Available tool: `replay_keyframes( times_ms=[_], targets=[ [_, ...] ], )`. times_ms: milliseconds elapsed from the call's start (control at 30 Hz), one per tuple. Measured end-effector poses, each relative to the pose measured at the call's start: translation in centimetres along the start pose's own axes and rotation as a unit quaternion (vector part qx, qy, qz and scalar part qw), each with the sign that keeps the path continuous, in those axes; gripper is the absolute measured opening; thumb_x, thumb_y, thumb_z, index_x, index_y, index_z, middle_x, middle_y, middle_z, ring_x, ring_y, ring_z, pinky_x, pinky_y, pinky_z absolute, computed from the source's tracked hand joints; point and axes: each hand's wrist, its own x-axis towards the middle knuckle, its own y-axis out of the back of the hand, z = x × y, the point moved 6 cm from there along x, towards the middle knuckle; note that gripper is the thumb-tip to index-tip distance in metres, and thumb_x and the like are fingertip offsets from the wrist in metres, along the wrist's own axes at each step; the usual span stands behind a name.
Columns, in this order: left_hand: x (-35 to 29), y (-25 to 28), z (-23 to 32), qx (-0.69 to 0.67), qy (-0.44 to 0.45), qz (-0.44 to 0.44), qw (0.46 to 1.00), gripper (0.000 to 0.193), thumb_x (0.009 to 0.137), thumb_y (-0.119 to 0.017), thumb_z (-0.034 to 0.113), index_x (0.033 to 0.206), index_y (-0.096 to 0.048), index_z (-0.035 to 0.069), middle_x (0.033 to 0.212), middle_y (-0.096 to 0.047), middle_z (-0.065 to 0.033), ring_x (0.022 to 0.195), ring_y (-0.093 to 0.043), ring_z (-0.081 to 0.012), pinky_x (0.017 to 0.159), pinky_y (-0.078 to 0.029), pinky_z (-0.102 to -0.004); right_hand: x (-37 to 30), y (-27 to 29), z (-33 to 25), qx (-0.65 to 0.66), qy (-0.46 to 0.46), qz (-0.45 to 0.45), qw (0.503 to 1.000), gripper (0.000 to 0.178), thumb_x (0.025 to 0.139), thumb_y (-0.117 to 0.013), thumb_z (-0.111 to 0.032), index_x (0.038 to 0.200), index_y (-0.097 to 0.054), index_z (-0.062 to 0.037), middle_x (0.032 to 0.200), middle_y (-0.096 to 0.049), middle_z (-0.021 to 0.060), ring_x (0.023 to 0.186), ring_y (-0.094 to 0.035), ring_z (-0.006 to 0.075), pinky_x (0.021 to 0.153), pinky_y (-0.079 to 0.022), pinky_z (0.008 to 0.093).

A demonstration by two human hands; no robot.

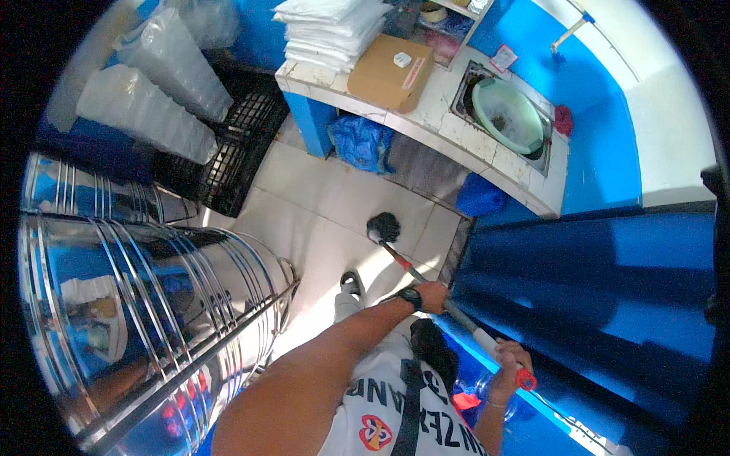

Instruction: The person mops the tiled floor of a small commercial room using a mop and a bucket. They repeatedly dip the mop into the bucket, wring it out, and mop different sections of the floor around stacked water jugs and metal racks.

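Note:
A long-handled mop with a dark shaggy head, a red collar and a red end cap slants across the view. Its head rests on the pale tiled floor ahead of my foot. My left hand, with a dark watch at the wrist, is wrapped round the middle of the handle. Farther up, close to the red end cap, my right hand grips the same handle. A sandal shows on one foot, a little nearer than the mop head.
Shiny steel cylinders with rails line the left. Black crates stand beyond, near clear plastic bundles. A tiled counter holds a cardboard box, white stacked packs and a green basin. Blue curtain hangs right.

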Motion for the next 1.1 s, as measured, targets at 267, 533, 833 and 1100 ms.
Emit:
replay_keyframes(
  times_ms=[267,533,833,1100],
  targets=[
    [-4.3,6.4,-13.0,-0.146,0.122,0.289,0.938,0.03,0.083,-0.075,0.025,0.098,-0.063,0.002,0.096,-0.064,-0.0211,0.099,-0.062,-0.0413,0.086,-0.049,-0.0488,5.8,-9.3,2.0,0.005,0.051,-0.24,0.969,0.009,0.086,-0.072,-0.003,0.082,-0.064,-0.0031,0.095,-0.071,0.0142,0.098,-0.068,0.0251,0.09,-0.053,0.0364],
    [-2.2,20.3,-3.2,-0.12,0.09,0.377,0.914,0.039,0.081,-0.082,0.034,0.076,-0.062,0.001,0.079,-0.064,-0.0225,0.08,-0.064,-0.0336,0.072,-0.048,-0.0446,15.8,-7.0,-7.2,0.123,0.13,-0.218,0.959,0.037,0.081,-0.072,0.001,0.117,-0.061,0.0019,0.118,-0.066,0.0171,0.113,-0.064,0.03,0.101,-0.049,0.043],
    [-5.0,46.7,17.0,-0.22,-0.071,0.469,0.852,0.056,0.093,-0.069,0.054,0.078,-0.067,0.0,0.06,-0.056,-0.0027,0.06,-0.053,-0.011,0.054,-0.042,-0.0353,26.1,-10.7,3.2,-0.031,-0.016,-0.32,0.947,0.062,0.092,-0.073,-0.015,0.146,-0.047,-0.0004,0.128,-0.067,0.0153,0.124,-0.06,0.0246,0.109,-0.045,0.0354],
    [-7.2,60.9,35.1,-0.268,-0.351,0.364,0.82,0.043,0.097,-0.065,0.045,0.084,-0.056,0.005,0.059,-0.053,-0.0037,0.048,-0.052,-0.013,0.048,-0.042,-0.0284,29.8,-19.3,0.9,0.029,0.15,-0.348,0.925,0.046,0.097,-0.069,-0.02,0.132,-0.048,0.0007,0.11,-0.067,0.0157,0.101,-0.067,0.0267,0.089,-0.053,0.0389]
  ],
)
